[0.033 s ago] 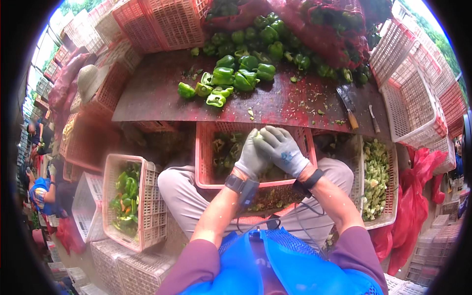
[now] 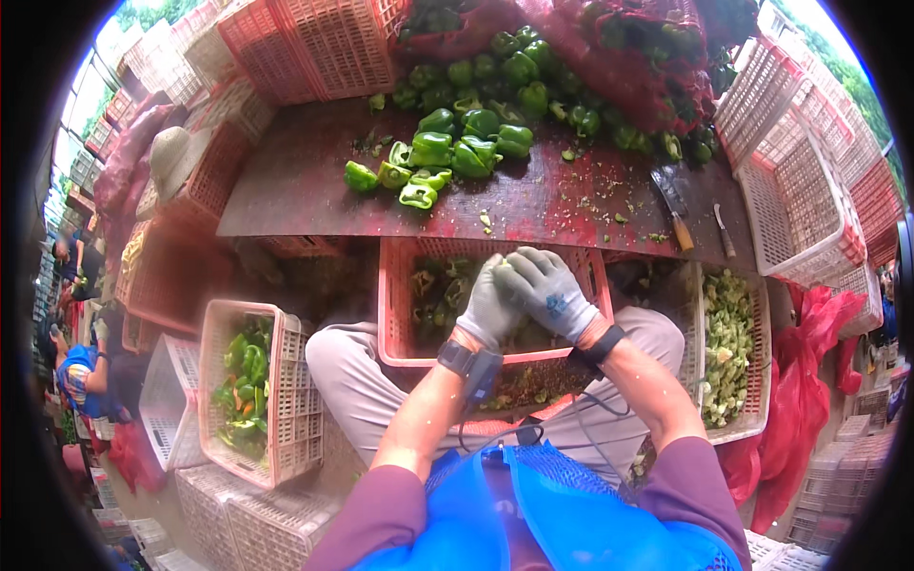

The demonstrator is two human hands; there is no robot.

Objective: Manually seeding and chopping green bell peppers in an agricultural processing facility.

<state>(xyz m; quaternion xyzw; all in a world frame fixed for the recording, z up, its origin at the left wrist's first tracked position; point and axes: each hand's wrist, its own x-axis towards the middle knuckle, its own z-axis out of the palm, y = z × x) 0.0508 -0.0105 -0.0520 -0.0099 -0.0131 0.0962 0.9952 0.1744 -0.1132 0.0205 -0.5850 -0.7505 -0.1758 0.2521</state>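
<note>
My left hand (image 2: 487,309) and my right hand (image 2: 550,293), both in pale grey gloves, are pressed together above a pink crate (image 2: 385,314) between my knees. The fingers of both are curled inward, the right over the left. Whatever lies between them is hidden. Dark green pepper pieces (image 2: 430,309) lie inside the crate. Beyond the hands, on a dark reddish board (image 2: 314,195), sits a cluster of green bell peppers (image 2: 433,147); some at its near side are cut open, showing pale insides.
A wooden-handled cleaver (image 2: 670,195) and a small knife (image 2: 725,230) rest at the board's right. Left stands a crate (image 2: 297,400) of long green peppers; right, a crate (image 2: 759,419) of pale green trimmings. Red mesh sacks (image 2: 628,76) and bell peppers fill the back. Empty crates (image 2: 795,209) flank the board.
Both hands have shifted very slightly down and to the right, staying pressed together. The pale green bit at their fingertips shows less clearly. Nothing else has visibly moved.
</note>
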